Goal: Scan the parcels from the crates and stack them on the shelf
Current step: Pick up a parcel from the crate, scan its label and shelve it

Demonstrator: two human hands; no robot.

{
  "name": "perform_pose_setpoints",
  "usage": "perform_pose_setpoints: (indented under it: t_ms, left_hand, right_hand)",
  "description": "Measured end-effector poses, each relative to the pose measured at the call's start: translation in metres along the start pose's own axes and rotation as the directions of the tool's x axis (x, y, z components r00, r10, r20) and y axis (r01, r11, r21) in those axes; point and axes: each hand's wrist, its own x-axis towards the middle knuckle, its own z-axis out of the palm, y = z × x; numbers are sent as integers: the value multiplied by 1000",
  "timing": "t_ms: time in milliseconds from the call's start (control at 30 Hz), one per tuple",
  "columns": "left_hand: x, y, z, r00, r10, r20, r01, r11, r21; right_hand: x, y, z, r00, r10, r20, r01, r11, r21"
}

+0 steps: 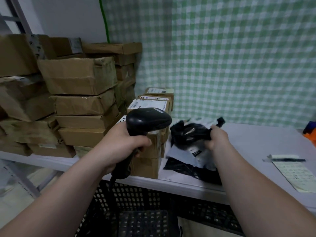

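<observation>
My left hand (119, 144) grips the handle of a black barcode scanner (147, 119), whose head points right over the shelf. My right hand (216, 138) holds a crumpled black plastic parcel (189, 132) just above the white shelf (253, 139). Under it lie a grey parcel with a label (191, 155) and another black bag (186, 170). Small labelled cardboard parcels (150, 103) stand stacked behind the scanner. A black lattice crate (142, 202) sits below the shelf edge, between my forearms.
Tall piles of brown cardboard boxes (80, 76) fill the shelf's left half. A printed paper sheet (295, 171) with a black pen (287, 160) lies at the right. An orange and blue object (310, 132) sits at the far right. A green checked cloth hangs behind.
</observation>
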Motion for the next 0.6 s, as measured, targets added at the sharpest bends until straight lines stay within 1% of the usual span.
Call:
perform_pose_setpoints:
  t_ms: [33, 67, 100, 133, 200, 233, 267, 333, 367, 400, 467, 567, 600]
  left_hand:
    - [1, -2, 0, 1000, -4, 4, 4, 1000, 2]
    - [2, -4, 0, 1000, -7, 12, 7, 1000, 7]
    - [2, -5, 0, 1000, -10, 20, 10, 1000, 11]
    - [3, -6, 0, 1000, -10, 27, 10, 1000, 14]
    - [4, -9, 1, 999, -11, 38, 10, 1000, 20]
    - [5, -10, 1, 999, -10, 42, 9, 1000, 19]
    - [5, -11, 2, 999, -9, 45, 9, 1000, 18]
    - [6, -13, 4, 998, -8, 54, 7, 1000, 23]
    - [6, -13, 5, 998, -6, 58, 5, 1000, 22]
    - [6, -13, 6, 998, -4, 59, 3, 1000, 16]
    - [4, -14, 7, 998, 2, 59, -2, 1000, 6]
    - [0, -13, 4, 998, -3, 65, 3, 1000, 5]
    - [-2, -13, 2, 998, -4, 67, 3, 1000, 8]
  right_hand:
    - [6, 7, 2, 998, 30, -63, -36, 994, -103]
    - [9, 14, 4, 991, 42, -127, -63, 984, -166]
    - [12, 20, 4, 987, 33, -160, -68, 973, -220]
    - [11, 24, 3, 984, -32, -174, -21, 955, -296]
    - [10, 31, 0, 976, -173, -131, 95, 883, -460]
    - [9, 32, -1, 973, -214, -82, 135, 825, -549]
    - [7, 33, -1, 974, -223, -33, 148, 742, -654]
    - [9, 31, -2, 975, -211, 74, 174, 510, -842]
    - [8, 29, -1, 978, -184, 98, 170, 435, -884]
    - [6, 28, -2, 980, -163, 111, 167, 381, -910]
    - [11, 29, -2, 980, -156, 126, 170, 313, -934]
    - [6, 35, 0, 977, -95, 193, 213, 314, -925]
    - [0, 38, -1, 977, -65, 204, 213, 353, -911]
